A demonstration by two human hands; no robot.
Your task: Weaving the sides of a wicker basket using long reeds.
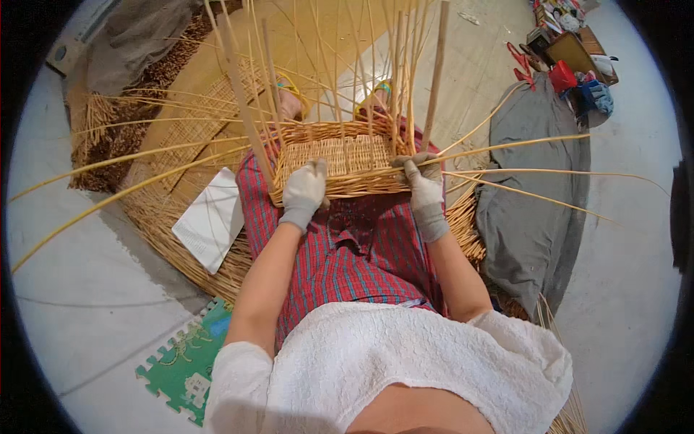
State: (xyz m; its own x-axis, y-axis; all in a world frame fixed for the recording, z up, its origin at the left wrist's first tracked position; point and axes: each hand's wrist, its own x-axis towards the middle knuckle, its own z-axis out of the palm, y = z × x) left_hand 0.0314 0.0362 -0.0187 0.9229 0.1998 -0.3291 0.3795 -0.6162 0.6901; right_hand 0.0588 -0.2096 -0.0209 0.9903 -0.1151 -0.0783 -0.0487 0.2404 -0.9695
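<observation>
A half-woven rectangular wicker basket (369,186) sits across the person's lap, on red plaid cloth (318,275), thin rods fanning outward and thicker stakes (436,72) standing at its corners. The gloved left hand (304,191) has its fingers closed over the near wall, toward its left corner; the gloved right hand (425,186) grips the near right corner, fingers closed around rim and rods. Around them spreads a grey floor (79,246). A tan sheet (296,43) lies beyond the lap, its left edge bordered by dark brown rods (108,173) partly under grey cloth (137,61). White paper (210,220) rests on a pale rod bundle (155,217). A green foam puzzle mat (170,369) shows its toothed left edge; another grey cloth (528,210) stretches right, clutter (562,76) at its far end.
</observation>
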